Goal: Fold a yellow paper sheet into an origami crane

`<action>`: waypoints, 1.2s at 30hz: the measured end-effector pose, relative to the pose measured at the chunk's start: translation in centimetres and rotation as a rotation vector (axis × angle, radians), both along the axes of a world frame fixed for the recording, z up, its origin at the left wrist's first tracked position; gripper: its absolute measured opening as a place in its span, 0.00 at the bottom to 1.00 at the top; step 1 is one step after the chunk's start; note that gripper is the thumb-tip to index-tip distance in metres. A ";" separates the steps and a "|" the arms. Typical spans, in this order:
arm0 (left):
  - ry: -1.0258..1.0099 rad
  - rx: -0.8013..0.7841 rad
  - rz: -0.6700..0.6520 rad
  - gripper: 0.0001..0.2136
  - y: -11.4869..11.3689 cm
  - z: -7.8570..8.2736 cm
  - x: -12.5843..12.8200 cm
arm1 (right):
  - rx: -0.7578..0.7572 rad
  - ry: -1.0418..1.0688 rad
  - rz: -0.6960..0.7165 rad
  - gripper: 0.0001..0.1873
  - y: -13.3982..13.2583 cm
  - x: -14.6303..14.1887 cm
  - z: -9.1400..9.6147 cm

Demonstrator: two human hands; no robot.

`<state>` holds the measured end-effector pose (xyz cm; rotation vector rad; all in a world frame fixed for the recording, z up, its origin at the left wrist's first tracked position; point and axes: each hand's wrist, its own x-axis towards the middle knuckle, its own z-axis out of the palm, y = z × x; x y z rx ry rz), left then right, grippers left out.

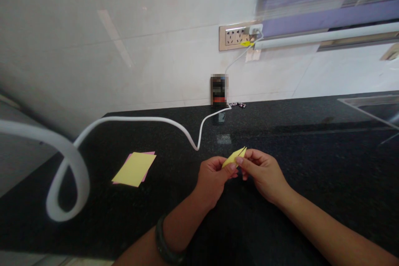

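Right of the sheets (134, 168) | pinching folded paper (232, 157) between nearly closed left hand (212, 178) and right hand (267, 173) | mid-fold, prob | next prolly needs edges lined up

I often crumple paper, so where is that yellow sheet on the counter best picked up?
Probably by the corner nearest the person, pinched from above and below, coming from the right, where the left hand is. The yellow paper sheet lies flat on the black counter, so its edges offer the only hold, and that corner seems to jut past the pink sheet underneath.
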<state>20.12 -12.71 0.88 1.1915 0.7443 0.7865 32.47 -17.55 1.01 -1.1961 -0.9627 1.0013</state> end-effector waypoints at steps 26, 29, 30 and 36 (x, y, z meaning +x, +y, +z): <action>-0.070 -0.175 -0.045 0.08 -0.4 0.2 0.0 | -0.060 0.190 0.075 0.10 0.2 0.4 0.2; -0.036 -0.119 -0.057 0.09 -0.5 0.4 0.0 | -0.035 0.142 0.054 0.08 0.1 -0.2 0.2; -0.022 -0.113 -0.056 0.09 -0.5 0.5 0.1 | -0.022 0.156 0.008 0.08 0.1 -0.1 0.3; 0.017 -0.109 -0.034 0.09 -0.6 0.6 0.2 | -0.035 0.310 -0.145 0.11 0.6 1.1 0.8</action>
